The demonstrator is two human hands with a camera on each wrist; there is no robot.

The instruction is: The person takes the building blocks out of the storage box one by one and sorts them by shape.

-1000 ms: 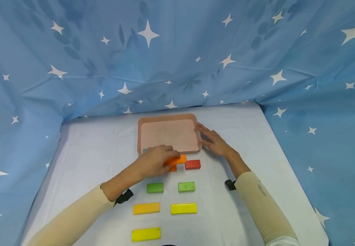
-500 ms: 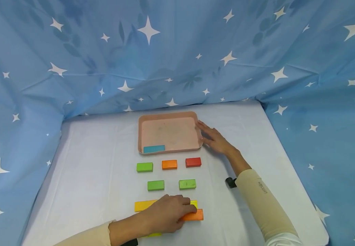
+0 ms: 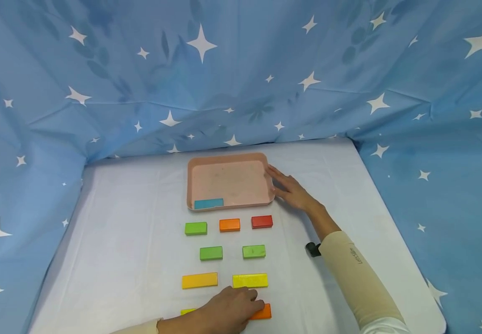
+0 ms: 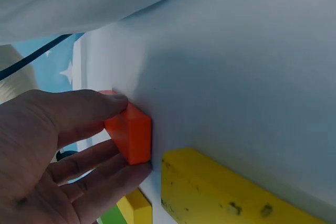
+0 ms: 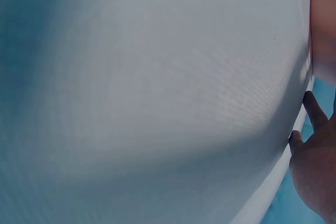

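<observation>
My left hand [image 3: 230, 310] pinches an orange block [image 3: 261, 311] low on the white table, at the near end of the rows. In the left wrist view the thumb and fingers hold the orange block [image 4: 131, 132] by its sides, right at the tabletop. A worn yellow block [image 4: 226, 192] lies close by, partly covered by the hand in the head view. My right hand [image 3: 294, 191] has its fingers extended against the right side of the pink tray [image 3: 232, 178]. A blue block [image 3: 208, 203] lies inside the tray along its near edge.
Below the tray lie a green block [image 3: 196, 228], an orange block [image 3: 229, 225] and a red block [image 3: 262, 221]. Two green blocks [image 3: 211, 253] form another row. Nearer are an amber block [image 3: 200, 280] and a yellow block [image 3: 250, 280]. A starry blue curtain [image 3: 241, 83] surrounds the table.
My left hand has carried the orange block from just below the tray to the near end of the table, beside the nearest yellow block. The right hand has stayed at the tray.
</observation>
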